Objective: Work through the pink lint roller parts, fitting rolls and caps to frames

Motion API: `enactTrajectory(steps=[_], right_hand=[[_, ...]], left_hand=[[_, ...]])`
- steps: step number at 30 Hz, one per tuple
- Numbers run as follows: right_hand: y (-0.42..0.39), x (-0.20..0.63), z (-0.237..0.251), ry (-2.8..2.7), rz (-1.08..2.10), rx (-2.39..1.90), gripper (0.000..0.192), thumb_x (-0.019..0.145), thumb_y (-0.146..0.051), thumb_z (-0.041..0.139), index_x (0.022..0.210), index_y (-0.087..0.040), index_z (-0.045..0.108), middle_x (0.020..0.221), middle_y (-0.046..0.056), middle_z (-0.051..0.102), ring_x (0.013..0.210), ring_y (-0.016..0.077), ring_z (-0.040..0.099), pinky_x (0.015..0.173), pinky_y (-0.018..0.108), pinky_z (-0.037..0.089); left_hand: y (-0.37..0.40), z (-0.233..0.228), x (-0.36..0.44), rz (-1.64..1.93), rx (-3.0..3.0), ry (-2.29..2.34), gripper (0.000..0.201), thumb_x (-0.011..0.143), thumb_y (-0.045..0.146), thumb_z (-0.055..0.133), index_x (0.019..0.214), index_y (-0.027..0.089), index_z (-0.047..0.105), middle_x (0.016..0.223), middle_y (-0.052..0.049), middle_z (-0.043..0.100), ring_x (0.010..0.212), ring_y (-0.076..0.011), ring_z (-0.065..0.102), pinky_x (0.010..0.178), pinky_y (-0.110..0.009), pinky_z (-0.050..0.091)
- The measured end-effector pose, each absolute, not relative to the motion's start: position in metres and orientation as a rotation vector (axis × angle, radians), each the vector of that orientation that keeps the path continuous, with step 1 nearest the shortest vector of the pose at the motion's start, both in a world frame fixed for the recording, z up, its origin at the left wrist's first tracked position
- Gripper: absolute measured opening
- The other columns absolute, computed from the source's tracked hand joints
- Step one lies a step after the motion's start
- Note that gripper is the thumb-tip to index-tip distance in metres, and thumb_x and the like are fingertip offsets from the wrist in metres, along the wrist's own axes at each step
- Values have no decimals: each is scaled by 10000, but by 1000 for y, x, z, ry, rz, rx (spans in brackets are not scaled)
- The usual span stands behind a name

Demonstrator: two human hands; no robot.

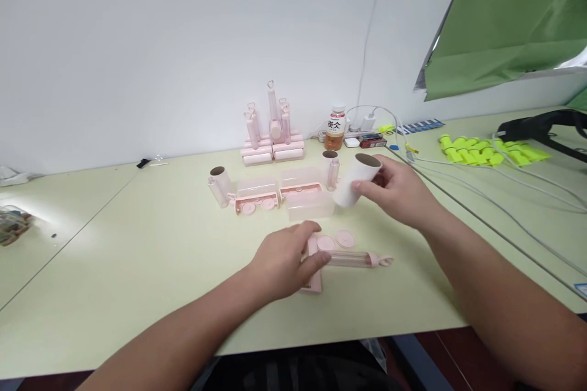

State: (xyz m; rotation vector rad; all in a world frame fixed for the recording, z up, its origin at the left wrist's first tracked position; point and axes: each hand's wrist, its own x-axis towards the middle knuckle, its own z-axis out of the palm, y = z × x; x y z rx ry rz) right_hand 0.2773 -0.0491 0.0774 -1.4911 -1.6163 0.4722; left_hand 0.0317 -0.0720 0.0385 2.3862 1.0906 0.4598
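My right hand (398, 190) is closed around a white paper roll (348, 182) with a brown cardboard core, tilted above the table. My left hand (287, 259) rests low over a pink case (314, 281), fingers curled over its far side and partly hiding it. The left thumb lies against the end of a clear tube handle (351, 258) with a pink cap and loop. Two round pink discs, one the right-hand disc (345, 238), lie just beyond the handle. A clear cover (312, 206) sits farther back, left of the roll.
Two open pink cases, one the left case (257, 203), lie mid-table with more rolls, like the left roll (221, 180), and clear tubes. Assembled pink pieces (273, 149) stand by the wall. A bottle (336, 128), cables (458, 174) and yellow-green items (477, 151) are at right.
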Motion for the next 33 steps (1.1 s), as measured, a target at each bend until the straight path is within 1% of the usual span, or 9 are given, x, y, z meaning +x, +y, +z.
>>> enactTrajectory(steps=[2,4,8,13,17,23,26,30,33], right_hand=[[-39,290,76,-1663,397,-1771,289,752,-434,678,927,-210,624,765,24,634,604,171,537,503,277,370],[-33,294,74,-1718,483,-1876,275,758,-435,670,913,-213,627,841,38,671,617,175,580,508,277,393],[-31,286,69,-1812,701,-1864,261,778,-411,648,940,-209,616,961,48,706,602,163,636,553,282,455],[-31,284,66,-1821,713,-1839,247,767,-389,660,930,-211,611,988,54,719,720,195,678,614,275,482],[-27,298,66,-1784,705,-1890,380,749,-420,686,1066,-225,607,1110,69,681,704,177,669,592,272,485],[-36,308,71,-2127,988,-1848,230,772,-429,666,778,-201,634,697,12,594,610,152,552,503,234,404],[-47,293,74,-2387,1203,-1590,200,784,-372,657,893,-208,686,657,-17,550,565,130,486,489,230,347],[-56,267,70,-2530,1217,-1383,336,790,-248,605,1108,-209,708,704,-12,582,593,129,498,532,233,350],[-56,254,62,-2540,1146,-1288,292,805,-213,560,1038,-200,736,735,5,626,626,140,514,562,236,357]], left_hand=[[-72,38,30,277,2387,1035,342,905,459,527,1147,229,601,752,-7,655,692,-198,587,605,-289,378],[-72,37,30,223,2355,1033,286,900,456,526,1056,238,626,707,9,656,650,-181,580,577,-273,353],[-72,36,31,248,2249,1093,200,861,400,553,957,236,615,658,29,630,590,-150,553,535,-246,334],[-71,33,30,318,2030,1135,91,794,272,563,868,224,582,579,61,538,503,-110,484,458,-206,331],[-71,31,30,401,1781,1080,72,749,213,581,809,212,542,526,90,449,439,-89,450,386,-184,331],[-72,37,26,564,1505,871,149,740,209,643,800,198,507,504,118,401,365,-52,407,335,-154,337],[-73,43,20,600,1455,749,195,738,238,685,798,183,508,510,109,418,365,-43,412,326,-138,345],[-74,47,15,629,1421,641,229,730,237,725,767,173,508,504,93,453,365,-37,399,324,-136,365],[-74,46,14,684,1374,616,252,737,257,747,761,174,510,511,87,462,368,-39,402,317,-134,359]])
